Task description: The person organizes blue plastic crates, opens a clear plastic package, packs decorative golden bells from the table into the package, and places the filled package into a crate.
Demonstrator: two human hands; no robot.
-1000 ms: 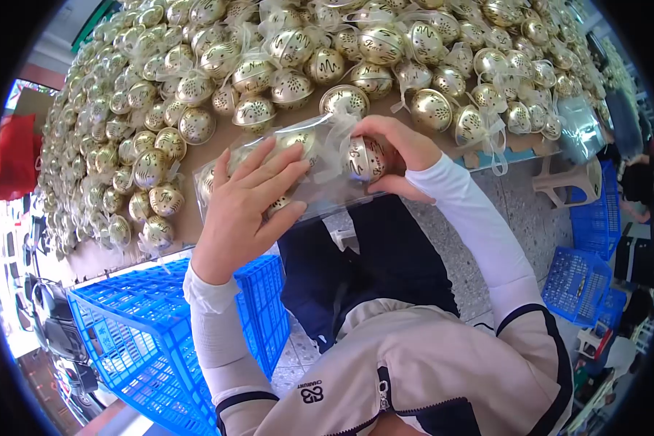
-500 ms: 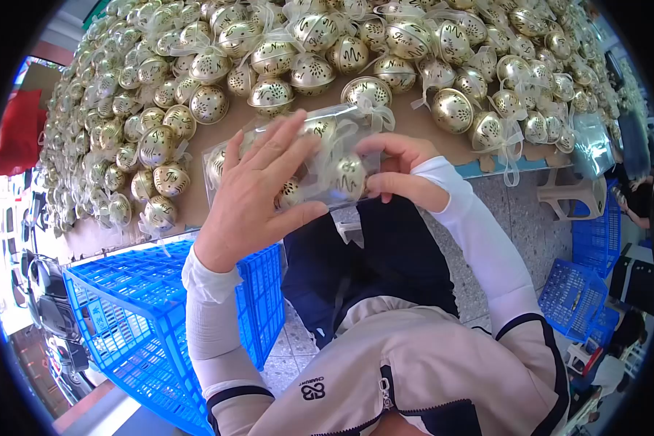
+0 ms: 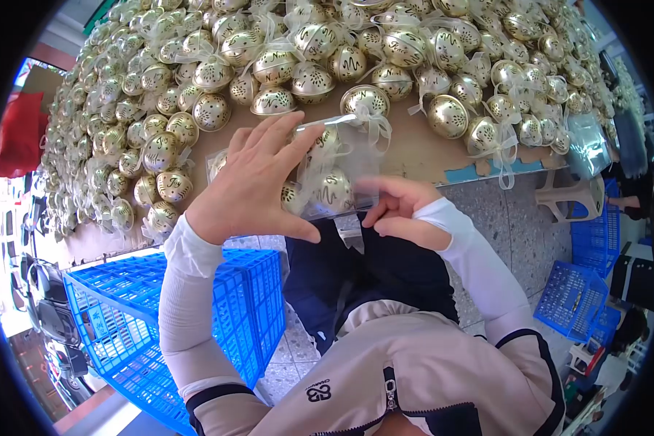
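A clear plastic bag (image 3: pixel 345 134) holding several gold jingle bells lies at the front edge of the cardboard-covered table. One bell (image 3: pixel 333 190) with dark lettering shows at the bag's right side, along with a pale ribbon. My left hand (image 3: pixel 254 182) rests on the bag's left part with fingers spread, hiding some of the bells. At the bag's right edge is my right hand (image 3: pixel 407 211), its index finger stretched to the plastic and slightly blurred. The thumb is apart from that finger, and the other fingers curl under.
Many loose gold bells (image 3: pixel 312 80) with ribbons cover the table beyond the bag. Blue plastic crates (image 3: pixel 123 320) stand below on the left, more crates (image 3: pixel 570 298) on the right. A stool (image 3: pixel 570 192) and clear packaging (image 3: pixel 588 145) are at the right.
My left hand has shifted slightly left across the bag. My right hand's thumb has come away from the bag's edge and moved lower, and the bell at the right has shifted left.
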